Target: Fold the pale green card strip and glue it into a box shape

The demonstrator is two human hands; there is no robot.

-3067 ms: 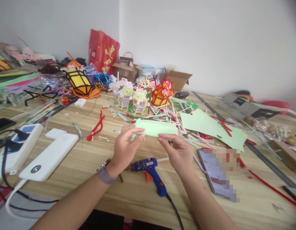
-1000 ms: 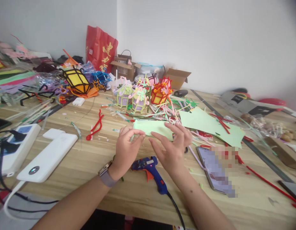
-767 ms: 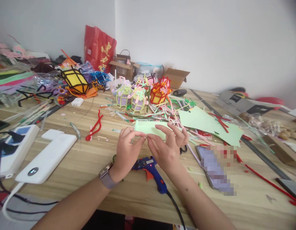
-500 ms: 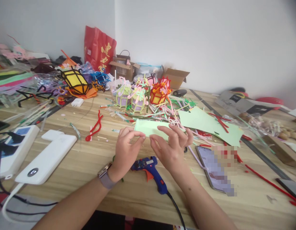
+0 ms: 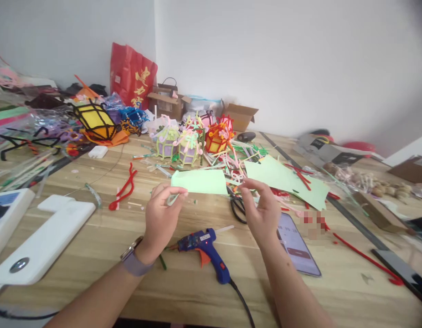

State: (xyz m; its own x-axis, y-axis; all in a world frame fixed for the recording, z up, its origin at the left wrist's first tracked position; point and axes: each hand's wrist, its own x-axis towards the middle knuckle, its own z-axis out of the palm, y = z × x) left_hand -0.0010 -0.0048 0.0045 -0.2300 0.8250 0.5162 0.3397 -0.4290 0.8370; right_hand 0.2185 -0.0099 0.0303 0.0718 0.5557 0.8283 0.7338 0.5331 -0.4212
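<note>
The green paper strip [image 5: 199, 181] was held up just above the worktop [image 5: 105, 228], lying level and facing the camera, in front of the heap of pipe-cleaner scraps [image 5: 231, 161]. The left hand [image 5: 162, 217] had it by the lower left corner, thumb and forefinger pinched on the paper, the other fingers curled under. The right hand [image 5: 262, 210] was just off the strip's right end, apart from it, its thumb and forefinger drawn close together; whether they held some small scrap could not be told. Scissors [image 5: 236, 207] lay on the worktop between the strip and the right hand, partly hidden by it. A blue glue gun [image 5: 206, 248] lay nearer the person, between the two forearms, its cord running off the near edge. A phone [image 5: 296, 246] lay flat just right of the right wrist. A larger green sheet [image 5: 282, 177] lay beyond it with red pipe cleaners across it. Small lanterns [image 5: 183, 143] stood behind the strip, a yellow lantern [image 5: 93, 120] further left, and a red bag [image 5: 132, 75] against the wall. A white power bank [image 5: 43, 241] lay at the near left, well apart from the hands.
</note>
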